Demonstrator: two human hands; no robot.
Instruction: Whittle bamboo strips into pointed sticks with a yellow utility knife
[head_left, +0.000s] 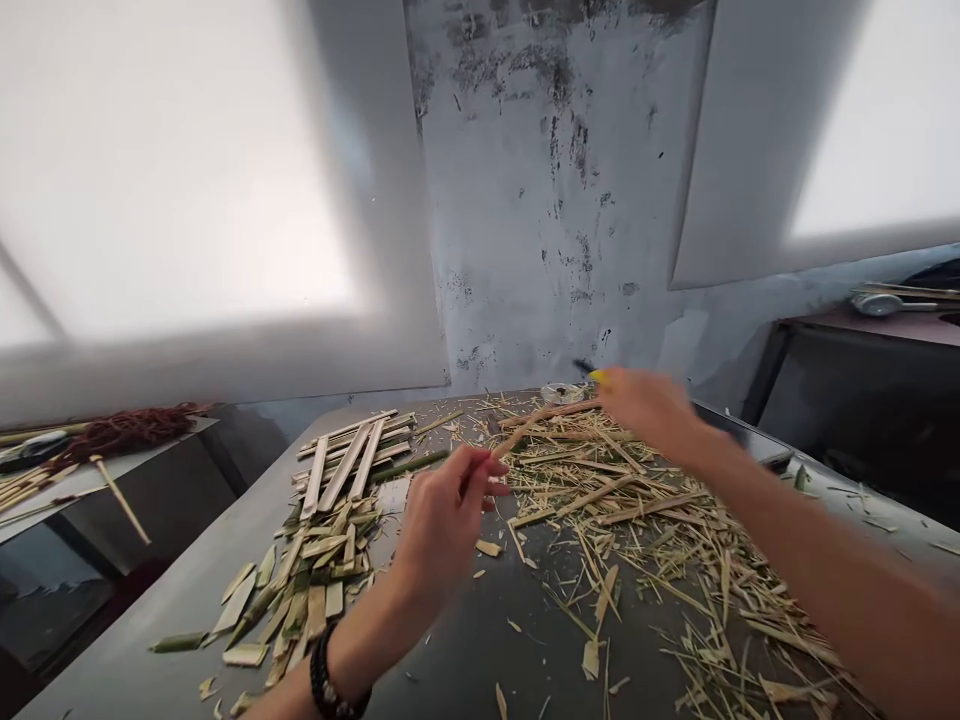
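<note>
My left hand (450,510), with a dark beaded bracelet on the wrist, pinches a thin bamboo strip (519,436) between thumb and fingers. The strip slants up and to the right from my fingertips. Above the shavings, my right hand (649,405) is closed around a knife (596,374) with a yellow part and a dark end; motion blurs it, and most of its handle is hidden in the fist. Loose bamboo shavings (637,490) lie heaped beneath and to the right of my hands. Flat split bamboo pieces (349,465) are stacked left of my left hand.
Short bamboo offcuts (315,590) cover the left part of the grey table (202,570). A roll of clear tape (562,394) lies near its far edge. At the far left, reddish-brown cord (135,440) rests on a side bench. Another dark bench (862,380) stands at the right, by the stained wall.
</note>
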